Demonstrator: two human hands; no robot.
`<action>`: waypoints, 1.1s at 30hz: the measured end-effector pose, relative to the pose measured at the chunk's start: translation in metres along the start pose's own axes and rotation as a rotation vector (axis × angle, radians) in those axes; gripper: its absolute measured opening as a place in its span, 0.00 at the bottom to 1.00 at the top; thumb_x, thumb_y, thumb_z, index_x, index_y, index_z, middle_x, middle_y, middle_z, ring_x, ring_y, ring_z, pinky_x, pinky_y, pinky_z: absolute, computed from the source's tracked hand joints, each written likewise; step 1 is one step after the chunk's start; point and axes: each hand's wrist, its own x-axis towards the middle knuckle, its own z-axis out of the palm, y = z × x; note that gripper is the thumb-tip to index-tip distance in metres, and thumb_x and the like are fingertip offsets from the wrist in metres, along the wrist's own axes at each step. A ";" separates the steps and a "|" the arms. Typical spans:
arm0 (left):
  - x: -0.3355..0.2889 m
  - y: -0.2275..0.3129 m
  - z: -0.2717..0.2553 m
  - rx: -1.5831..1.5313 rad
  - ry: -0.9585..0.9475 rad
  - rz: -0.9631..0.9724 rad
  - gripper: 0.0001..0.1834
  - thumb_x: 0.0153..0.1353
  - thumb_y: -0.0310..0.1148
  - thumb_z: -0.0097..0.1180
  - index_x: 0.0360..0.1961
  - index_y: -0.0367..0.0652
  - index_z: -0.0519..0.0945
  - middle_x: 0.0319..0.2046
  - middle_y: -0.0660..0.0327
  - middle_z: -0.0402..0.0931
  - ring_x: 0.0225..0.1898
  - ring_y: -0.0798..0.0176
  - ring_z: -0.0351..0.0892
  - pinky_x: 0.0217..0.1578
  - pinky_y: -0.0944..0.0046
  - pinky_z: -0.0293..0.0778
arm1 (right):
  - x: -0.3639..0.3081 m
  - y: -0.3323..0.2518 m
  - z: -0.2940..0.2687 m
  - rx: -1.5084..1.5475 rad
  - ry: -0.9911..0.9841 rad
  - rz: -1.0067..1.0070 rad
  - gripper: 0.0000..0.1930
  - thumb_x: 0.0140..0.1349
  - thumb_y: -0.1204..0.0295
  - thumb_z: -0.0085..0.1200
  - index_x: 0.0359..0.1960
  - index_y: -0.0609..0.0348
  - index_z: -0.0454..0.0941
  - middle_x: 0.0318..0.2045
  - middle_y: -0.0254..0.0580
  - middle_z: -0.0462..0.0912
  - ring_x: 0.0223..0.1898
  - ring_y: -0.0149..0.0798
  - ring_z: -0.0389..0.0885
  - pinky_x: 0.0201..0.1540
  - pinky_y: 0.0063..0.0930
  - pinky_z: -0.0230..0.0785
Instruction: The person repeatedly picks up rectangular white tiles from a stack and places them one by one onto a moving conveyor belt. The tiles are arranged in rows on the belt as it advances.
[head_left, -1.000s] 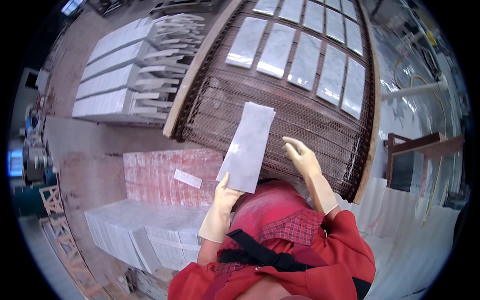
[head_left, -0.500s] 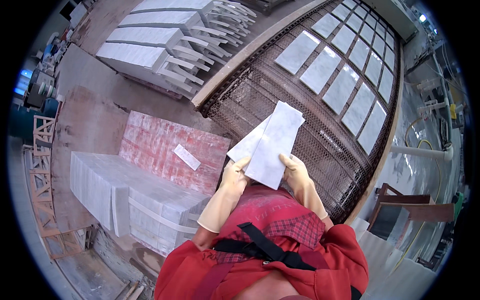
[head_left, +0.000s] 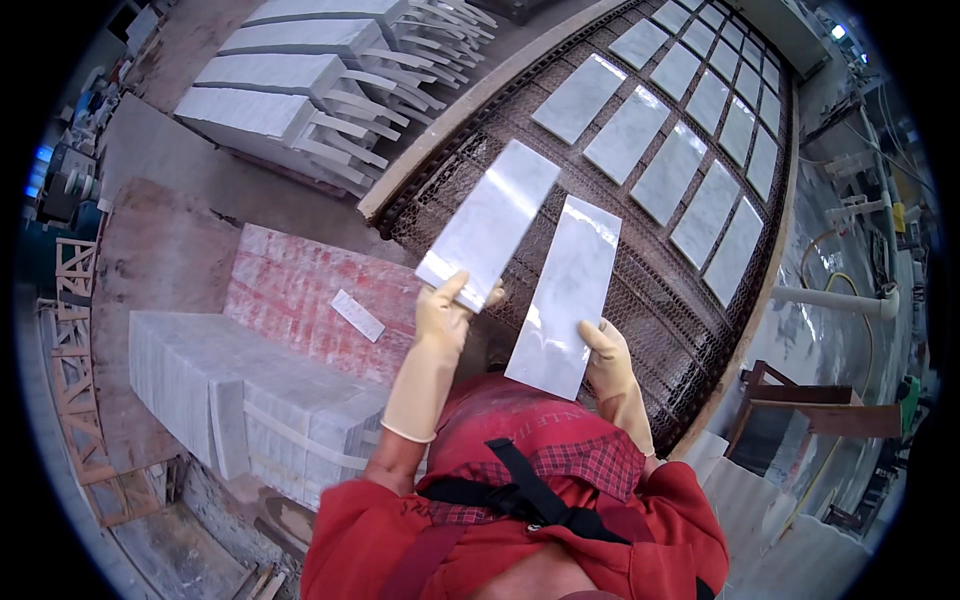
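Each of my hands, in a cream rubber glove, grips one marble tile. My left hand [head_left: 449,312] pinches the lower end of a glossy white-grey tile [head_left: 492,222], thumb on top, raised and tilted to the left. In my right hand [head_left: 608,362] a second long tile [head_left: 566,300] is held by its right lower edge, its near end close to my apron. A gap separates the two tiles. Both are over the near part of a brown mesh conveyor [head_left: 640,320]; the fingers beneath them are mostly hidden.
Rows of similar tiles [head_left: 668,172] lie along the conveyor's far part. To my left, stacked tiles [head_left: 290,420] stand against a red-stained board [head_left: 300,280] with a small pale strip [head_left: 357,315] on it. Strapped tile bundles [head_left: 260,67] stand beyond the conveyor's wooden rail [head_left: 480,110].
The two tiles, overlapping before, are now apart. My left hand has lifted its tile up and leftward; my right hand has shifted slightly right and down. Conveyor tiles appear shifted slightly left.
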 end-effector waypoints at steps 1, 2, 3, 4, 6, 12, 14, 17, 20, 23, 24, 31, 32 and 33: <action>0.012 0.004 -0.004 -0.021 0.007 -0.010 0.24 0.71 0.22 0.48 0.66 0.25 0.65 0.55 0.34 0.77 0.47 0.31 0.85 0.44 0.33 0.89 | 0.001 0.000 -0.003 -0.012 0.014 0.000 0.27 0.69 0.59 0.61 0.59 0.71 0.76 0.50 0.46 0.86 0.49 0.38 0.86 0.55 0.32 0.77; 0.023 0.009 -0.009 -0.054 -0.016 -0.019 0.24 0.71 0.21 0.48 0.67 0.25 0.64 0.56 0.34 0.76 0.48 0.30 0.85 0.45 0.32 0.89 | 0.003 0.001 -0.006 -0.024 0.029 0.000 0.26 0.69 0.59 0.61 0.59 0.70 0.77 0.50 0.45 0.87 0.48 0.37 0.86 0.53 0.31 0.77; 0.037 0.012 -0.026 -0.107 -0.015 -0.075 0.24 0.71 0.21 0.48 0.67 0.25 0.64 0.57 0.34 0.76 0.49 0.28 0.84 0.46 0.32 0.88 | 0.004 0.002 -0.006 -0.036 0.037 0.004 0.26 0.69 0.59 0.61 0.58 0.69 0.77 0.49 0.44 0.87 0.48 0.36 0.86 0.52 0.30 0.77; 0.049 0.011 -0.041 -0.069 -0.017 -0.093 0.25 0.72 0.24 0.49 0.67 0.26 0.65 0.58 0.33 0.75 0.53 0.27 0.82 0.50 0.29 0.84 | 0.005 0.002 -0.003 -0.056 0.066 0.023 0.25 0.69 0.59 0.61 0.57 0.68 0.78 0.49 0.43 0.87 0.47 0.35 0.86 0.50 0.29 0.76; 0.062 0.009 -0.058 -0.050 0.004 -0.139 0.25 0.73 0.28 0.50 0.68 0.28 0.66 0.61 0.33 0.73 0.57 0.25 0.78 0.54 0.26 0.80 | 0.010 0.003 -0.002 -0.101 0.115 0.044 0.23 0.69 0.59 0.61 0.55 0.66 0.79 0.47 0.41 0.87 0.45 0.33 0.85 0.47 0.28 0.76; 0.070 0.016 -0.067 -0.150 0.187 -0.261 0.27 0.75 0.35 0.49 0.71 0.35 0.64 0.67 0.37 0.69 0.66 0.26 0.70 0.61 0.20 0.69 | 0.037 -0.001 0.029 -0.171 0.254 0.039 0.19 0.70 0.61 0.60 0.54 0.63 0.78 0.37 0.33 0.85 0.33 0.26 0.79 0.36 0.22 0.67; 0.058 0.022 -0.056 -0.092 0.243 -0.214 0.29 0.75 0.38 0.50 0.73 0.38 0.63 0.70 0.40 0.67 0.69 0.28 0.67 0.64 0.19 0.64 | 0.056 0.011 0.004 -0.188 0.193 0.063 0.19 0.72 0.64 0.58 0.56 0.65 0.76 0.45 0.39 0.86 0.43 0.32 0.85 0.46 0.29 0.76; 0.041 0.032 -0.058 -0.044 0.326 -0.163 0.30 0.75 0.40 0.51 0.74 0.41 0.63 0.72 0.43 0.65 0.72 0.32 0.63 0.66 0.20 0.60 | 0.069 0.010 0.031 -0.176 0.215 0.035 0.17 0.74 0.65 0.56 0.56 0.66 0.76 0.51 0.44 0.85 0.50 0.37 0.86 0.55 0.35 0.79; 0.031 0.031 -0.078 -0.037 0.329 -0.105 0.30 0.75 0.42 0.53 0.73 0.43 0.65 0.69 0.45 0.68 0.72 0.37 0.65 0.65 0.22 0.62 | 0.082 0.030 0.031 -0.178 0.206 0.092 0.20 0.73 0.65 0.57 0.58 0.67 0.75 0.53 0.44 0.85 0.52 0.38 0.86 0.56 0.36 0.78; 0.010 0.034 -0.070 0.086 0.370 -0.026 0.30 0.74 0.41 0.55 0.74 0.44 0.66 0.69 0.41 0.68 0.71 0.35 0.66 0.63 0.25 0.68 | 0.098 0.056 0.009 -0.188 0.222 0.163 0.19 0.75 0.69 0.54 0.61 0.69 0.72 0.58 0.49 0.82 0.55 0.46 0.85 0.58 0.43 0.80; 0.004 0.031 -0.075 0.103 0.343 -0.030 0.30 0.75 0.41 0.55 0.74 0.44 0.65 0.69 0.40 0.67 0.71 0.35 0.66 0.62 0.26 0.70 | 0.103 0.059 0.010 -0.163 0.208 0.180 0.19 0.75 0.71 0.53 0.62 0.69 0.72 0.59 0.50 0.82 0.56 0.47 0.85 0.59 0.44 0.80; -0.032 -0.024 -0.103 0.149 0.343 -0.201 0.30 0.70 0.43 0.61 0.70 0.47 0.71 0.66 0.41 0.71 0.67 0.36 0.72 0.57 0.31 0.76 | 0.109 0.065 0.012 -0.038 0.133 0.242 0.21 0.77 0.70 0.48 0.67 0.68 0.68 0.62 0.57 0.78 0.62 0.53 0.80 0.67 0.51 0.74; -0.033 -0.030 -0.105 0.157 0.323 -0.218 0.30 0.71 0.43 0.61 0.70 0.47 0.71 0.65 0.42 0.72 0.66 0.38 0.73 0.57 0.32 0.77 | 0.111 0.066 0.010 -0.019 0.131 0.251 0.21 0.77 0.69 0.47 0.67 0.68 0.68 0.62 0.58 0.78 0.63 0.54 0.80 0.67 0.50 0.73; -0.037 -0.032 -0.102 0.165 0.308 -0.238 0.30 0.71 0.43 0.61 0.70 0.47 0.71 0.64 0.44 0.73 0.65 0.39 0.74 0.56 0.33 0.78 | 0.113 0.068 0.007 0.020 0.135 0.268 0.21 0.78 0.68 0.47 0.66 0.67 0.68 0.62 0.58 0.78 0.62 0.54 0.80 0.66 0.50 0.74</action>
